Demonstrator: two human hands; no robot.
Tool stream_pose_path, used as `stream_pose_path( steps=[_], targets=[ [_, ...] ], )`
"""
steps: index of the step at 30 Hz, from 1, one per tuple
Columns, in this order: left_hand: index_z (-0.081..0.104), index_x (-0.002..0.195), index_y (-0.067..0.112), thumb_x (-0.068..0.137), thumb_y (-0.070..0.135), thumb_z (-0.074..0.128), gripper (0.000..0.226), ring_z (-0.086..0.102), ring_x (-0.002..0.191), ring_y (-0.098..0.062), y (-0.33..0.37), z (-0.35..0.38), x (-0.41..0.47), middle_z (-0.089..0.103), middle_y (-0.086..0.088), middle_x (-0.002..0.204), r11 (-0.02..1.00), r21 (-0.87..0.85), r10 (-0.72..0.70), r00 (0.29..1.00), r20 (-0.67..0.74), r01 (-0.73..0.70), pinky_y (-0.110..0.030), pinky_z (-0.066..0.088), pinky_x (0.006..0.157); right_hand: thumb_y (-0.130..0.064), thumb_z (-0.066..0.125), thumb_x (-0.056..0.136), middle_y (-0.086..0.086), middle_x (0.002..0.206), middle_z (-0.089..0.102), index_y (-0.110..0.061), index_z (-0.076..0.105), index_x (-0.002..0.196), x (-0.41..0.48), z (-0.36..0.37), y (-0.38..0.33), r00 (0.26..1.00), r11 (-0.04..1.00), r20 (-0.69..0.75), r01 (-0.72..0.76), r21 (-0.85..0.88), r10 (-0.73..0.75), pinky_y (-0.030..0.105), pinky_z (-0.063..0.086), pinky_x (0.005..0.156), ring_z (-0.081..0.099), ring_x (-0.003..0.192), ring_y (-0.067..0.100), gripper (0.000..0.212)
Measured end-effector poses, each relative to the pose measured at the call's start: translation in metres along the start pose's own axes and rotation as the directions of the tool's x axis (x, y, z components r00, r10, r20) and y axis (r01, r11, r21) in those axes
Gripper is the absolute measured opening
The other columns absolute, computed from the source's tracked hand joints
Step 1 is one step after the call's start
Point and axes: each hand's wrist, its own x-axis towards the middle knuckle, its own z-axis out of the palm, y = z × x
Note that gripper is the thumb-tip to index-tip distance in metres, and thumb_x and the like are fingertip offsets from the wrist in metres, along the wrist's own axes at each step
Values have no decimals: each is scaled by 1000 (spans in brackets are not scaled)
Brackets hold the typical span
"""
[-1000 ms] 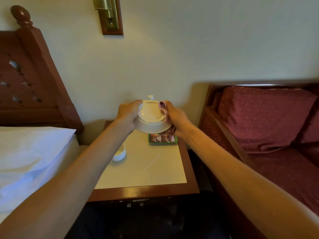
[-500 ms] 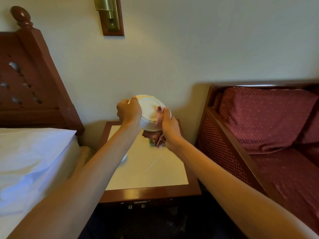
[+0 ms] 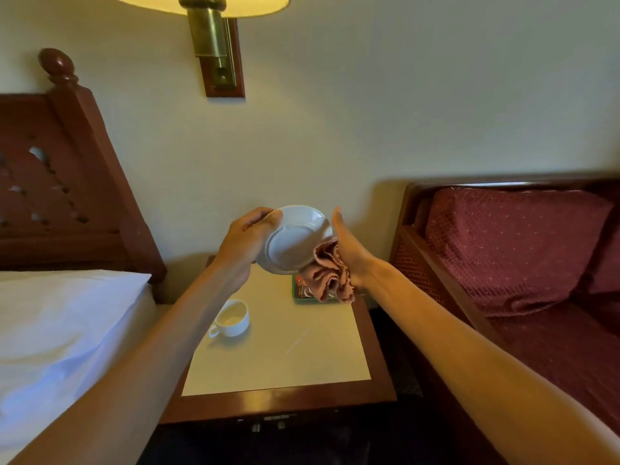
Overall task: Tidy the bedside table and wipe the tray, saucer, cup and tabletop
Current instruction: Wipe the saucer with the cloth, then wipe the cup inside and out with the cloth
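Note:
My left hand (image 3: 245, 238) grips the left rim of a white saucer (image 3: 293, 241), held tilted in the air above the bedside table (image 3: 278, 357), its underside facing me. My right hand (image 3: 349, 250) is at the saucer's right edge and holds a crumpled pinkish-brown cloth (image 3: 330, 275) against it; the cloth hangs down below the hand. A white cup (image 3: 231, 318) stands on the tabletop near the left side. A small green tray (image 3: 298, 290) lies at the back of the table, mostly hidden by the cloth.
A thin white stick (image 3: 298, 340) lies on the tabletop right of the cup. A bed with a white sheet (image 3: 60, 330) and wooden headboard (image 3: 67, 182) is on the left. A red cushioned sofa (image 3: 523, 256) stands on the right. A brass wall lamp (image 3: 214, 45) hangs above.
The saucer has turned from flat to steeply tilted and sits higher. My right hand moved with the cloth to the saucer's right edge. The camera tilted up, showing the lamp shade.

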Motion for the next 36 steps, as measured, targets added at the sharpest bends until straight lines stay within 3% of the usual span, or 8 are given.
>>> stream_pose_path(
  steps=[5,10,15,19,24,28,32,36],
  targets=[
    [66,79,23,88,53,64,32,60,79,-18,0,1,0,66,1,83,1000,10,7,999,-42,-7,-33,42,71,-76,49,83,11,55,53,-5,56,62,-4,15,5,998,998,-7,61,-34,-62,28,43,51,50,44,21,74],
    [59,105,25,73,43,59,36,53,95,-12,-8,6,2,54,-1,111,997,-68,34,998,-52,-38,-21,41,73,-57,51,92,13,65,66,-9,68,62,-3,15,12,971,964,-5,235,-126,-237,33,48,67,59,57,23,59],
    [38,134,31,70,25,52,66,54,98,-22,-33,8,6,50,-3,106,980,-162,-116,993,23,118,-38,44,82,-47,73,81,26,86,68,-8,60,93,5,-4,33,926,905,-16,366,-217,-378,35,51,60,64,71,36,42],
    [49,113,13,85,3,48,29,54,75,-19,-50,19,3,53,-7,93,948,-153,-265,958,105,279,-32,39,63,-33,84,76,22,104,67,-7,54,116,7,-34,41,890,835,-26,417,-360,-456,41,61,67,71,81,29,57],
    [53,120,4,88,-14,53,37,61,82,-29,-84,32,11,57,-15,106,854,-97,-479,845,238,511,-32,56,64,-27,83,80,18,96,69,-17,49,129,16,-76,67,938,789,-29,272,-551,-344,40,59,51,67,61,31,61],
    [49,132,7,83,-20,58,57,66,89,-34,-123,46,15,56,-14,116,812,-22,-568,798,203,584,-39,62,73,-32,82,80,15,92,72,-18,58,121,28,-105,96,960,729,-66,162,-665,-274,47,62,57,71,75,35,48],
    [41,139,15,81,-23,56,71,62,102,-38,-163,62,11,50,-14,132,763,21,-642,753,144,647,-36,63,61,-30,77,85,11,77,70,-8,58,111,37,-129,123,960,755,-211,-1,-656,-182,29,54,45,69,56,21,40],
    [45,137,18,81,-24,56,71,62,99,-37,-190,72,5,49,-14,134,745,9,-659,734,166,667,-39,63,62,-36,75,86,10,65,68,-5,55,109,49,-159,148,927,808,-363,-142,-572,-95,33,53,50,67,51,25,44]
  ],
)
